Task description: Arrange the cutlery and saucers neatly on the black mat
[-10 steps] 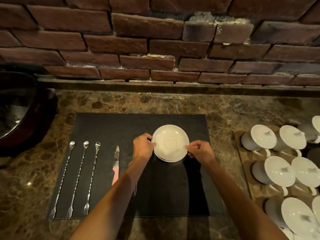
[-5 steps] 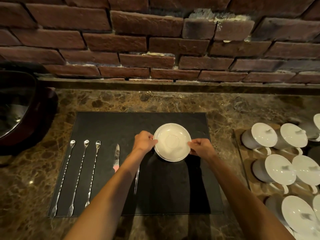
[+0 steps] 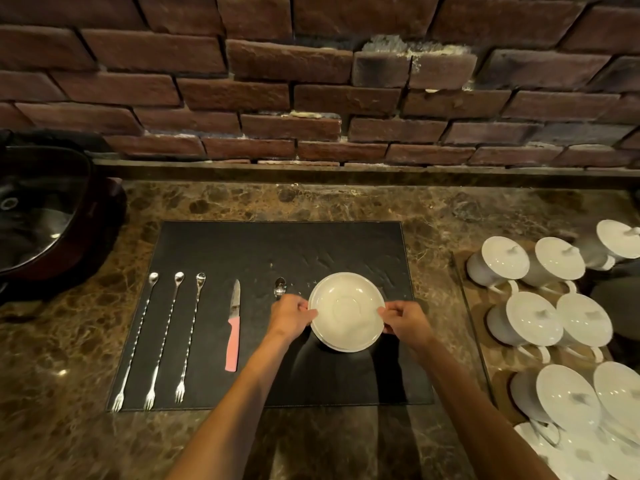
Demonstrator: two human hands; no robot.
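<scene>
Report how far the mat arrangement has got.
Done: three long fork-tipped stirrers lie parallel on the black mat, the pink-handled knife lined up beside them. In hand: left hand and right hand grip opposite rims of the stacked saucers. Left: settling the saucers and straightening the spoon, partly hidden under the left hand.

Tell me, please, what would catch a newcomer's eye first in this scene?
Probably the white saucers, stacked right of centre on the black mat and gripped at the rim by the left hand and right hand. Next, the pink-handled knife beside three long forks in a row on the mat's left, and lidded white cups crowding the right edge.
</scene>
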